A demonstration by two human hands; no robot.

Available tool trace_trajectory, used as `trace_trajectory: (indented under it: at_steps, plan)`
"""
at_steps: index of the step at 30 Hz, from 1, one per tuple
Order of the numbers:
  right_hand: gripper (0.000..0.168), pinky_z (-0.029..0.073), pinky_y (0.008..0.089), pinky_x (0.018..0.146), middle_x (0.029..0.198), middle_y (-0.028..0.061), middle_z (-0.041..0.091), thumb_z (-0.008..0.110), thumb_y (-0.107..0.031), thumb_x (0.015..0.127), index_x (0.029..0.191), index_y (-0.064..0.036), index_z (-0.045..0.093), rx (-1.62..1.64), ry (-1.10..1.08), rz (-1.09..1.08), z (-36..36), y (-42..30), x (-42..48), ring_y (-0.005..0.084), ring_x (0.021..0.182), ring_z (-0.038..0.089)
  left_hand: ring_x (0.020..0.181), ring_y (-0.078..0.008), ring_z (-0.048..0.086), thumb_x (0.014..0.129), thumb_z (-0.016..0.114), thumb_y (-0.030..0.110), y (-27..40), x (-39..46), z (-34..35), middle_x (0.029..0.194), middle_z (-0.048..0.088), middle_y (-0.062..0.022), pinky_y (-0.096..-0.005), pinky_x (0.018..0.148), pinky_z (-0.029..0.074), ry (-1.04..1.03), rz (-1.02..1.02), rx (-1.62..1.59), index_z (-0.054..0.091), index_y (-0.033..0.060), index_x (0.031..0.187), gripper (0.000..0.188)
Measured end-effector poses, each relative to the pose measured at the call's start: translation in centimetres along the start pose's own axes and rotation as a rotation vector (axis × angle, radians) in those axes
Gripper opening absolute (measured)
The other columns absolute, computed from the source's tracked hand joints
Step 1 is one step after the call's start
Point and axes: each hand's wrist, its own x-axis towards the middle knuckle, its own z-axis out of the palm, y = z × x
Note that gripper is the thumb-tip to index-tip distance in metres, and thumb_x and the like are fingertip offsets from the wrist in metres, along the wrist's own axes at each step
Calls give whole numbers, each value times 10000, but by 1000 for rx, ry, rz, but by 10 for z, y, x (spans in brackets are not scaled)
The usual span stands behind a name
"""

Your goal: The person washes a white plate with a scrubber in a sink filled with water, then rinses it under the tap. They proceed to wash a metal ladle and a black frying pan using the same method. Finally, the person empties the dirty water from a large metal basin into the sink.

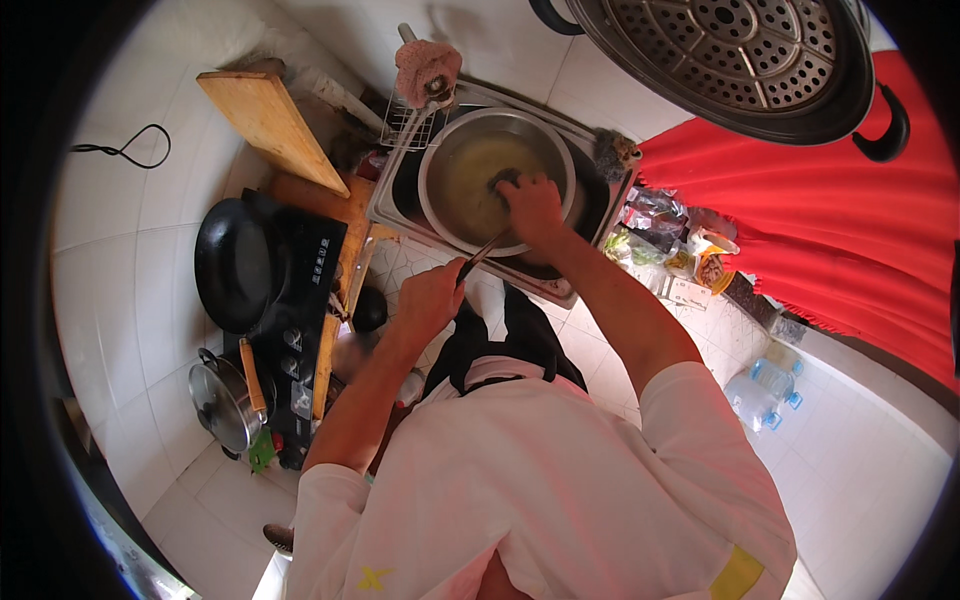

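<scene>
A round metal basin (429, 199) of cloudy yellowish water sits in the stainless steel sink (397, 221) before me. My right hand (534, 206) is over the water, its fingers closed on a small dark object (502, 178); its kind is unclear. At the basin's near rim, my left hand (431, 296) grips a dark-handled metal utensil (484, 253). The utensil points up towards the basin and my right hand; its far end is hard to make out.
A pink cloth (427, 71) covers the faucet area. Left are a wooden cutting board (274, 127), a black wok (240, 266) and a lidded pot (225, 401). A steamer pot (720, 67) hangs upper right, near a red curtain (832, 217). Bagged food (652, 217) lies right.
</scene>
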Motion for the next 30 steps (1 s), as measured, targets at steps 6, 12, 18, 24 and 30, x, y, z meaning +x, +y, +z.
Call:
trace_trajectory:
  at_steps: [6,12,18,24,30]
  plan:
    - [382,502,458,850,1062,127,658,620,-160,788,1168,-202,639,21,-146,261,9,60,16,355,1010,600,803,-390,649,887,605,222,-1,-17,1,871,680,-172,-474,690,510,40,-82,-75,560,108,1209,344]
    - [452,501,459,894,1147,186,636,585,-170,845,1294,-186,536,162,-161,469,-1,75,-3,407,1007,614,796,-386,643,890,604,234,-34,-9,37,865,671,-185,-469,685,505,69,-196,-120,565,88,1202,347]
    - [443,486,445,895,1102,236,648,561,-175,858,1297,-129,531,482,-65,580,15,56,-48,384,1040,620,608,-184,583,965,534,317,-96,42,103,759,635,-89,-312,536,469,-212,-537,-914,591,35,1144,338]
    - [452,488,403,906,1146,210,638,585,-160,859,1306,-132,523,620,-160,738,20,68,-99,353,1038,631,557,-93,496,1018,429,380,-90,77,127,774,595,-36,-207,459,398,-444,-955,-1598,629,58,1091,387]
    - [453,478,350,913,1161,163,645,584,-116,869,1315,-77,517,862,-110,770,28,84,-120,265,1072,619,553,-69,486,1018,423,398,-86,87,162,703,541,9,-185,451,398,-506,-1006,-1821,642,59,1089,410]
